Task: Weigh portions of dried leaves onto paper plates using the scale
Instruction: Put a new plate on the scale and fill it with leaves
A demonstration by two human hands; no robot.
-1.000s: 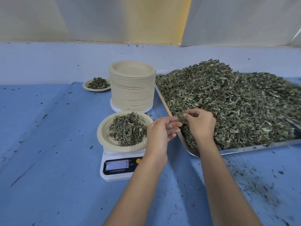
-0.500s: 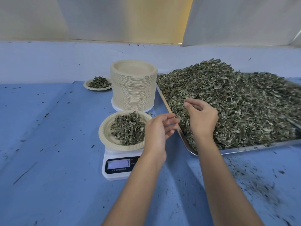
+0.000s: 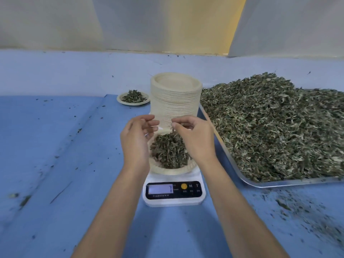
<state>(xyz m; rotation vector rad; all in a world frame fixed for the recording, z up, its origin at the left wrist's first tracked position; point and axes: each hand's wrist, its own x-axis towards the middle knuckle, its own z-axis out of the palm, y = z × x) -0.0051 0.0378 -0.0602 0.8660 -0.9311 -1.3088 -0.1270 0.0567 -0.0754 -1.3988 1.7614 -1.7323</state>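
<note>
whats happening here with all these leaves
A person is weighing out portions. Their right hand pinches a few dried leaves above the paper plate on the scale, whose display shows 7. The left hand hovers open beside it. A heaped metal tray sits right, a plate stack behind, one filled plate beyond.

Scale [image 3: 174, 190] on table [image 3: 55, 146], centre front. Paper plate [image 3: 173, 169] on the scale, leaf portion [image 3: 168, 151] in it. Left hand [image 3: 136, 140] and right hand [image 3: 195, 138] above that plate, one either side; leaf bits [image 3: 172, 129] at the right fingertips. Plate stack [image 3: 176, 97] just behind the scale. Second filled plate [image 3: 133, 98] behind, left of the stack. Tray [image 3: 279, 183] right of scale and stack, leaf heap [image 3: 270, 127] in it.
</note>
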